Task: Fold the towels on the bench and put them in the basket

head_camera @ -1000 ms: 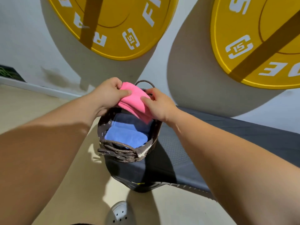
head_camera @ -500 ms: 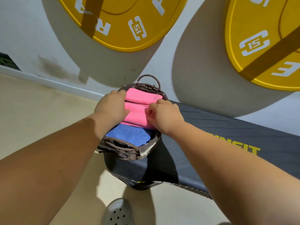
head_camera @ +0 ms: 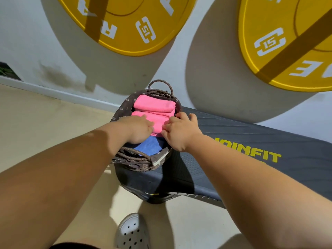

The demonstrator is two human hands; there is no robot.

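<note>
Folded pink towels inside wicker basket

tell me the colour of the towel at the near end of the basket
The near towel is blue, seen in the head view.

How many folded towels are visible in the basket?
3: far pink towel at the back, near pink towel in the middle, blue towel in front; others may lie hidden.

Basket mouth crowded by pink towels, blue towel; bench right of basket bare; wall just behind.
</note>
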